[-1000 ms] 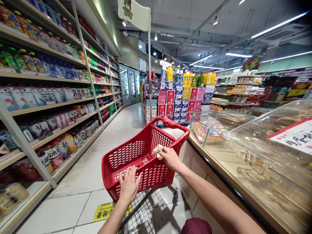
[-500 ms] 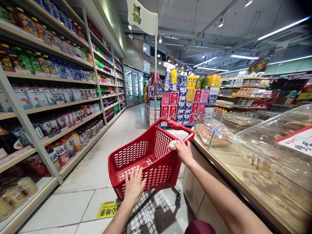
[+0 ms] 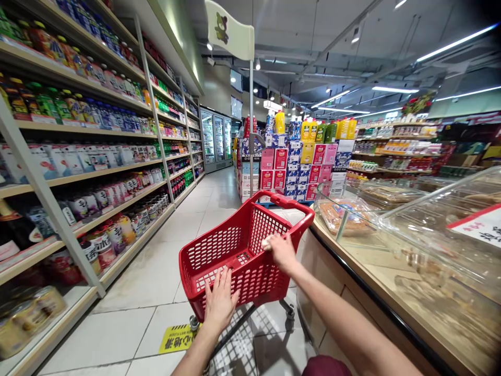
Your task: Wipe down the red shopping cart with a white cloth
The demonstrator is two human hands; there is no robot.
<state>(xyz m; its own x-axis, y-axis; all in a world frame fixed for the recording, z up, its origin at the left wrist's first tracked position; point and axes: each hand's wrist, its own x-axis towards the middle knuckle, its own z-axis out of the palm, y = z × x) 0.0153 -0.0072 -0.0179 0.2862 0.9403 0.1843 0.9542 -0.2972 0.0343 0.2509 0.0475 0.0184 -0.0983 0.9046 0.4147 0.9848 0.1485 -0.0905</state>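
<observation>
A red plastic shopping cart (image 3: 256, 282) with perforated walls stands in front of me on the tiled floor, its basket bare inside. My left hand (image 3: 221, 297) rests against the rim of the near side, fingers stretched out and nothing in them. Further along that same rim, nearer the cart's handle (image 3: 287, 202), is my right hand (image 3: 281, 251). Its fingers are closed on a crumpled white cloth (image 3: 267, 242), which lies at the rim. A pole with a bear flag (image 3: 230, 30) rises behind the cart.
Drink shelves (image 3: 90, 125) line the left side. Stacked drink cartons (image 3: 297, 167) stand behind the cart, with glass-door fridges (image 3: 215, 136) further back. A curved counter (image 3: 336, 266) with packaged food is close on the right. A yellow wet-floor sticker (image 3: 177, 339) marks the tiles.
My right hand has slid left along the rim with the white cloth, away from the handle. My left hand stays on the rim; the cart appears slightly further right in view.
</observation>
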